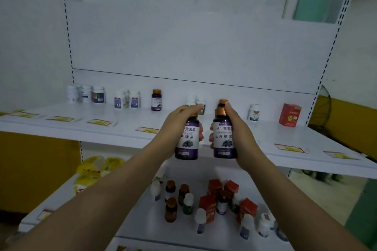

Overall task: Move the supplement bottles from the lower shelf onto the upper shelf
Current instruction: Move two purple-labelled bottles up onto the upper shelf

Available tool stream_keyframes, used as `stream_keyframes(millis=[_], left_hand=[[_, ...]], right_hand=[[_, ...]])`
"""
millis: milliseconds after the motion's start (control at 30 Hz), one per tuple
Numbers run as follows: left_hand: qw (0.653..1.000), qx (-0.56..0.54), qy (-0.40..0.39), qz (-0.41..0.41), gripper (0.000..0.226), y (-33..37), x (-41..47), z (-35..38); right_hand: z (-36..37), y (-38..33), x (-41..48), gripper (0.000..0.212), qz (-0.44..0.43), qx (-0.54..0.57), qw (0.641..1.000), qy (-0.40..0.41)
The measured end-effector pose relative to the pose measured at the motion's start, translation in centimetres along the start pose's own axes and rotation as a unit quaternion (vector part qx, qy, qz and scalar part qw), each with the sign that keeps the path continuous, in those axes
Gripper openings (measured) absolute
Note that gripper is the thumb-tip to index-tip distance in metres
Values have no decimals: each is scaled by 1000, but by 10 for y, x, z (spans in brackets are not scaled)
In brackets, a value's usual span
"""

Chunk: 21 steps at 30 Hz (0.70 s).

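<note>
Supplement bottles [187, 140] upright, caps up: 1 grasped by left fingers [201, 132], 1 by right fingers [211, 135].

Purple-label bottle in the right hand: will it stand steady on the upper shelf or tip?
Probably steady: a similar bottle stands upright on the upper shelf. The purple-label bottle is taller than wide, so a nudge may tip it.

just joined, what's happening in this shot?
A person grips a purple-labelled bottle in the left hand and a matching bottle in the right hand, both upright, raised in front of the upper shelf, not yet set down. That shelf holds several bottles and a red box; more bottles and red boxes stand on the lower shelf.
</note>
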State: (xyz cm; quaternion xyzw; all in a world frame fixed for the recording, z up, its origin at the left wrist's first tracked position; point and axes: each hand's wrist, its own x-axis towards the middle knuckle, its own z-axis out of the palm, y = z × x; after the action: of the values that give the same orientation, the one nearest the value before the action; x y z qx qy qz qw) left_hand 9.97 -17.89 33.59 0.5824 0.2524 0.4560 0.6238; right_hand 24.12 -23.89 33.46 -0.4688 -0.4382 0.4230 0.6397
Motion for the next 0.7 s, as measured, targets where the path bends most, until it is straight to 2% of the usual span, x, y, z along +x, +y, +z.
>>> stream_keyframes(millis=[167,333,400,567,633,700], left_hand=[[1000,10,-13,13,27,17,3,-8],[996,67,-51,-17,31,35,5,-26],[994,86,-57,-29,31,43,6,-38],[992,74,-88,-44,7,59,11,-70],[993,80,-84,-37,13,63,15,-84],[993,86,-72,-30,33,65,22,-101]], right_hand=[[7,-12,6,49,-21,1,1000,-14],[20,-13,19,53,-26,-10,999,-33],[28,-12,24,49,-29,-7,998,-48],[59,-9,45,25,-39,-21,996,-82],[72,-8,56,15,-47,-24,995,-88],[85,-6,68,20,-51,-19,994,-95]])
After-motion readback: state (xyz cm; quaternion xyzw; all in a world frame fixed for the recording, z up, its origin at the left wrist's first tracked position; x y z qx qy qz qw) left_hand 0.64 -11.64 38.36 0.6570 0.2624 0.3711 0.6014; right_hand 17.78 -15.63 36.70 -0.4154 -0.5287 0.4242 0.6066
